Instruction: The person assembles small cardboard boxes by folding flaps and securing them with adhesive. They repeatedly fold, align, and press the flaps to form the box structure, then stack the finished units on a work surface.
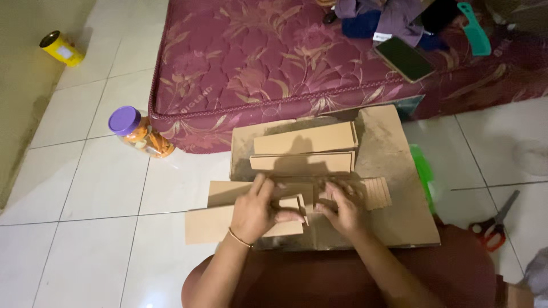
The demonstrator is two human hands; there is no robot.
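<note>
Cardboard strips [242, 219] lie under both hands [257, 208], fingers [337, 194] pinching a small piece their shadow obscures.

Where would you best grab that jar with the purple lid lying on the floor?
Around the clear plastic jar body, from above. It lies on its side on the white tiled floor, purple lid pointing away from the mattress, so its rounded sides are exposed.
</note>
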